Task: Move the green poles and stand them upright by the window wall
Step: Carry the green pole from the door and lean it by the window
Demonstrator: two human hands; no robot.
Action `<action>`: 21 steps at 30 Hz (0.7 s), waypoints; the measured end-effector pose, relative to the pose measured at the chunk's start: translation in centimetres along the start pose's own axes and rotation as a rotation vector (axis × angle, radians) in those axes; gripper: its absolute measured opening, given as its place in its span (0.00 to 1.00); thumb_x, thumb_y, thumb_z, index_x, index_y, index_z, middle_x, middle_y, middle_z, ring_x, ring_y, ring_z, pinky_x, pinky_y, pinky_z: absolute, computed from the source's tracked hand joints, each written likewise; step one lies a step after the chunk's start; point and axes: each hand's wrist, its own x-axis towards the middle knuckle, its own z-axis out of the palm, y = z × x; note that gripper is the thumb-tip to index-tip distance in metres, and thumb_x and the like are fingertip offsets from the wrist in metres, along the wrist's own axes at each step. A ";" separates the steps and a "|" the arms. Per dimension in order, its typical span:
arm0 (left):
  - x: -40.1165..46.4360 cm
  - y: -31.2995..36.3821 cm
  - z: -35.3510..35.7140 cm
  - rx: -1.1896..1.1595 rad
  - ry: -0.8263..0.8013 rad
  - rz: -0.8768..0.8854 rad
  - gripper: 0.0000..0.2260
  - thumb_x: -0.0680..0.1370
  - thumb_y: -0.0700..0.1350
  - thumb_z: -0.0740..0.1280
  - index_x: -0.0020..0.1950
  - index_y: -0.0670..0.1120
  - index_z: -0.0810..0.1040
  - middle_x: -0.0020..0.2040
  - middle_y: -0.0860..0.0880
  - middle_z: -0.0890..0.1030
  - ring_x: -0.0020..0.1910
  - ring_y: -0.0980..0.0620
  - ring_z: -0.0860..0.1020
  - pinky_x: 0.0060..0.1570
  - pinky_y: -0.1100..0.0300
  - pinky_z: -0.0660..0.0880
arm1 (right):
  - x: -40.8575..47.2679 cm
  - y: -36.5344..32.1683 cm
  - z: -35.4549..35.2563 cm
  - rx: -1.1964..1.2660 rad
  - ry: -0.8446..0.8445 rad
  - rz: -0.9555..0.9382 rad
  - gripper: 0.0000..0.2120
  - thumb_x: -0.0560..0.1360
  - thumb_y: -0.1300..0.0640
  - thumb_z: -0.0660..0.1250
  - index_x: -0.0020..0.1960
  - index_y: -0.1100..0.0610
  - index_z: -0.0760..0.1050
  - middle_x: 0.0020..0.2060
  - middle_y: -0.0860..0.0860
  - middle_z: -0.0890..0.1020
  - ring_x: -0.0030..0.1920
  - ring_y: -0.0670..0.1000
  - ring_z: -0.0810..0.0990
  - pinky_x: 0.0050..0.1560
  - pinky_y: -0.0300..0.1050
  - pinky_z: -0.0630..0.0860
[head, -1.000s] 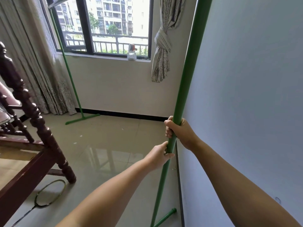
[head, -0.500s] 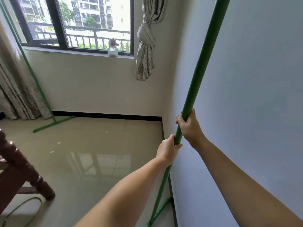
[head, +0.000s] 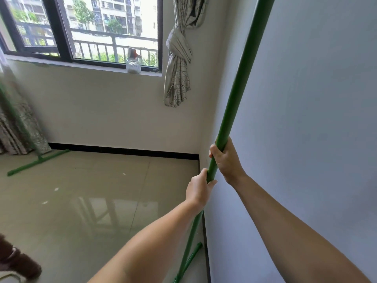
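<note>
A long green pole (head: 241, 72) runs steeply from the floor at the bottom to the top edge, close to the blue-white side wall on the right. My right hand (head: 226, 161) grips it higher up and my left hand (head: 199, 189) grips it just below. Its green foot bar (head: 188, 261) rests on the floor by the skirting. A second green pole (head: 14, 115) with a foot bar (head: 37, 162) stands at the far left, by the window wall in front of the curtain.
The window wall (head: 106, 111) with a black skirting lies ahead. A glass jar (head: 133, 65) sits on the sill. A knotted curtain (head: 178, 64) hangs in the corner. A dark wooden furniture leg (head: 16, 260) stands at the lower left on the shiny tiled floor.
The view has swung right and moved closer to the window corner. The wooden furniture has slid almost out of view at the left. Both hands keep their grip on the pole.
</note>
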 end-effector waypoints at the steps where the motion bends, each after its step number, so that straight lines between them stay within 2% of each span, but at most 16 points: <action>1: 1.2 -0.1 -0.1 0.003 0.013 -0.004 0.08 0.75 0.48 0.64 0.49 0.44 0.71 0.42 0.42 0.81 0.40 0.42 0.78 0.40 0.49 0.76 | 1.3 0.2 0.2 0.007 -0.010 -0.008 0.06 0.73 0.64 0.60 0.43 0.55 0.64 0.34 0.53 0.71 0.34 0.51 0.71 0.39 0.43 0.72; 7: 7.5 -0.9 -0.8 -0.004 0.068 -0.030 0.08 0.75 0.48 0.64 0.49 0.46 0.71 0.42 0.43 0.82 0.40 0.42 0.79 0.42 0.48 0.78 | 8.0 1.6 2.0 0.029 -0.050 -0.044 0.07 0.72 0.65 0.60 0.42 0.55 0.64 0.35 0.55 0.70 0.34 0.51 0.70 0.37 0.43 0.71; 12: 12.6 -2.1 -1.5 -0.018 0.092 -0.028 0.08 0.75 0.48 0.64 0.50 0.46 0.72 0.43 0.44 0.82 0.41 0.43 0.79 0.43 0.48 0.78 | 13.0 2.5 3.7 0.046 -0.063 -0.072 0.07 0.71 0.66 0.60 0.42 0.57 0.64 0.33 0.53 0.69 0.31 0.49 0.68 0.33 0.34 0.70; 16: 17.3 -2.9 -1.6 -0.037 0.080 -0.031 0.08 0.75 0.49 0.64 0.50 0.46 0.71 0.43 0.44 0.82 0.41 0.43 0.79 0.43 0.47 0.78 | 17.3 3.6 4.6 0.066 -0.065 -0.080 0.06 0.67 0.64 0.60 0.40 0.57 0.64 0.30 0.50 0.69 0.30 0.48 0.68 0.32 0.31 0.69; 21: 23.8 -3.5 -2.2 -0.110 -0.008 -0.045 0.09 0.74 0.49 0.65 0.49 0.45 0.71 0.43 0.46 0.80 0.42 0.43 0.79 0.44 0.47 0.78 | 23.4 4.9 5.2 0.058 -0.056 -0.047 0.06 0.72 0.66 0.60 0.43 0.57 0.64 0.31 0.51 0.70 0.31 0.48 0.70 0.35 0.32 0.70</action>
